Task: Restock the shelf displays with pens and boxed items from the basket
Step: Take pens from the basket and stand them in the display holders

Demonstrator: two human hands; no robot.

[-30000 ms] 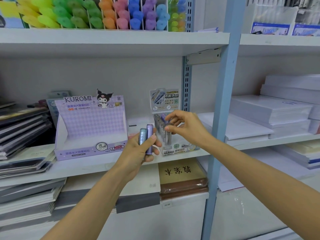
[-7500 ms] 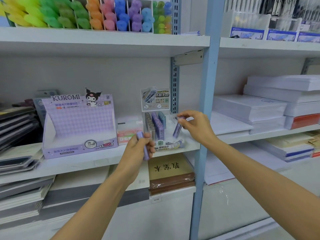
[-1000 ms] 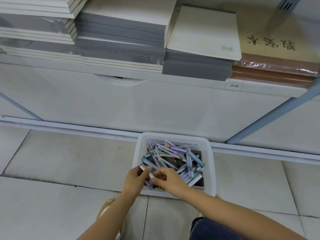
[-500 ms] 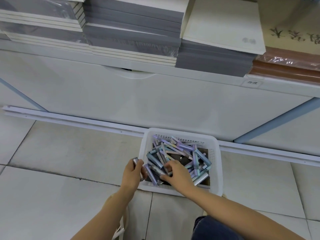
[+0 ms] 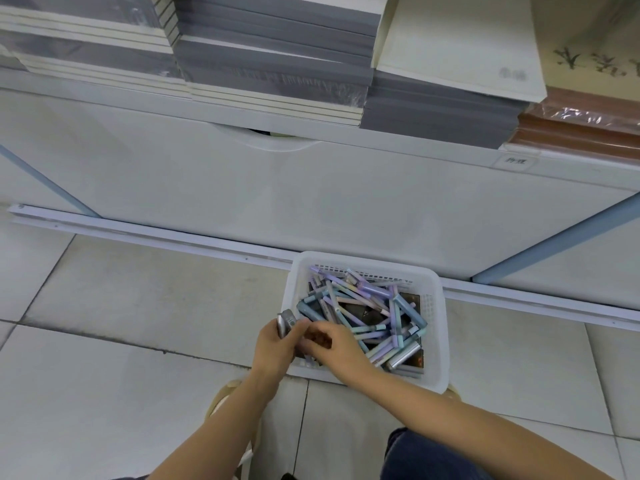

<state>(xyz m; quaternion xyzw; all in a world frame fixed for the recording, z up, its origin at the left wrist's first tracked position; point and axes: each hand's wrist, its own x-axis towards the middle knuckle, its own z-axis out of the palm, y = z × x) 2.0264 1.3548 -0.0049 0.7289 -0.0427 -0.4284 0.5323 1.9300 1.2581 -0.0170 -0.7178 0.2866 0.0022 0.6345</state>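
Two hands meet over white basket point(image 5: 367, 262) | left hand point(image 5: 275, 349) grips grey tube point(image 5: 286, 319) | right hand point(image 5: 339, 344) curls beside it, hold unclear | pens point(image 5: 375, 308) heaped in basket just right of and beyond the grip

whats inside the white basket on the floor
A loose pile of pastel purple and blue pens lies in the basket, over dark flat things mostly hidden beneath. The left hand and right hand cover its near-left corner.
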